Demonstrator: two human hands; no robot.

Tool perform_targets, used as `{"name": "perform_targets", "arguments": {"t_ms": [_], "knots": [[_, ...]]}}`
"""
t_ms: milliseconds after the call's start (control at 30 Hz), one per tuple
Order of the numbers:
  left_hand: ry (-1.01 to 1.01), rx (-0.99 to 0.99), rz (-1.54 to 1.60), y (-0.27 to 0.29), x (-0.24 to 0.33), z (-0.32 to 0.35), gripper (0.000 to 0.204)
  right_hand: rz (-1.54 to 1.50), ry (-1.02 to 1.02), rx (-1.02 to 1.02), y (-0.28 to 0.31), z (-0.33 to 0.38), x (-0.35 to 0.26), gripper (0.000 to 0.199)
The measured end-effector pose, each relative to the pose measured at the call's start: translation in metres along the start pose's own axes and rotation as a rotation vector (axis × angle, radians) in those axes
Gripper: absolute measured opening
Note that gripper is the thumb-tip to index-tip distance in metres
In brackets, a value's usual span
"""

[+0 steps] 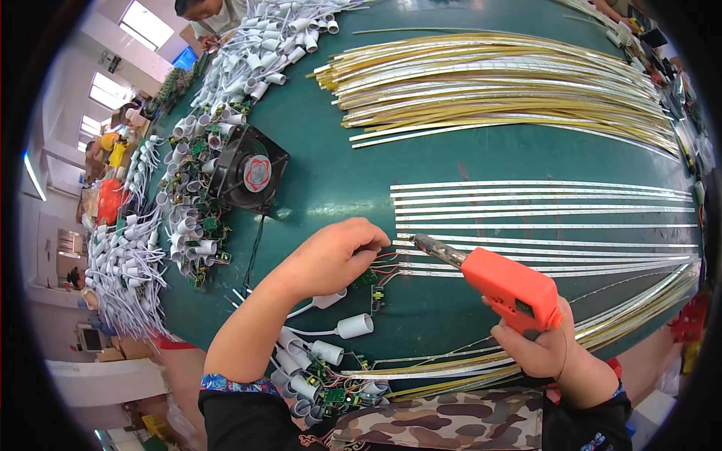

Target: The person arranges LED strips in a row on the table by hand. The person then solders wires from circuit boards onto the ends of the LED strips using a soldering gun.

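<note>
The right hand [530,338] is wrapped around a red soldering gun [505,284], its dark tip pointing left, close to the left hand [342,252]. The left hand's fingers are bent close together beside the ends of white strips [526,225]; whether they pinch anything, I cannot tell. Beyond the left hand, a black fan [257,173] stands on the green surface [331,169].

Red soldering gun [511,289]; strips [526,225] seemingly white.
</note>
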State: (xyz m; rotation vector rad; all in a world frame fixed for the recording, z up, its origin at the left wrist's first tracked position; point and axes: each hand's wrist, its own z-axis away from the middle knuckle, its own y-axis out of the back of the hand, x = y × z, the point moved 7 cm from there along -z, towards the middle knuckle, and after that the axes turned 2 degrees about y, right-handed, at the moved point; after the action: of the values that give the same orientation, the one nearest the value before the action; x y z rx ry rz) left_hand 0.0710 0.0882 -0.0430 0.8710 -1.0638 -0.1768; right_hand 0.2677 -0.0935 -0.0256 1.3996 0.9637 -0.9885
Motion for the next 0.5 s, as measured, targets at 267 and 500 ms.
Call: {"name": "perform_targets", "arguments": {"t_ms": [267,500], "knots": [[-0.062,0.040,0.088,-0.012,-0.006,-0.001,0.016,0.002,-0.012,0.000,0.000,0.000,0.000,0.040],[-0.014,-0.027,0.135,-0.017,0.000,-0.001,0.012,0.004,-0.006,0.003,0.002,0.000,-0.003,0.041]]}}
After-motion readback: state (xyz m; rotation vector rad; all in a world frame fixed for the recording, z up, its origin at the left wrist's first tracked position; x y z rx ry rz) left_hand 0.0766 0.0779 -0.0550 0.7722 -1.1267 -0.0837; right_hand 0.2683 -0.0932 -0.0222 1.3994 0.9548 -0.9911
